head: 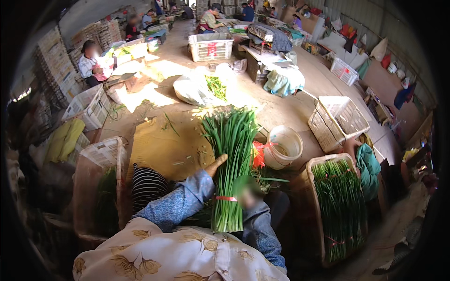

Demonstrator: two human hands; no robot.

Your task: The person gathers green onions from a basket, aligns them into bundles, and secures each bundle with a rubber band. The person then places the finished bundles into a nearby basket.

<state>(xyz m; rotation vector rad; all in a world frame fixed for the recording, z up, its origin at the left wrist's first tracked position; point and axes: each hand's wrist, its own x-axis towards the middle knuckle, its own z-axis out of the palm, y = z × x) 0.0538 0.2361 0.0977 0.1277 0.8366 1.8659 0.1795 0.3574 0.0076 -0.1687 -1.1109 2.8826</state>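
Observation:
A long bundle of green leafy stalks (pixel 230 158), which look like garlic chives, stands in front of my chest with its pale cut ends towards me. A red band (pixel 226 198) circles its lower part. My left hand (pixel 217 164), in a tan covering, grips the bundle's left side, one digit showing along the leaves. At the right side, close to the band, is my right hand (pixel 248 196); it is blurred, so its fingers cannot be made out. Blue patterned sleeves cover both forearms.
A yellow mat (pixel 165 140) lies ahead. Right of the bundle are red strips (pixel 259 154) and a white bucket (pixel 276 158). A crate (pixel 317 210) at right holds banded green bundles; another crate (pixel 120 158) stands left. Beyond sit several people and a pale sack (pixel 188 87).

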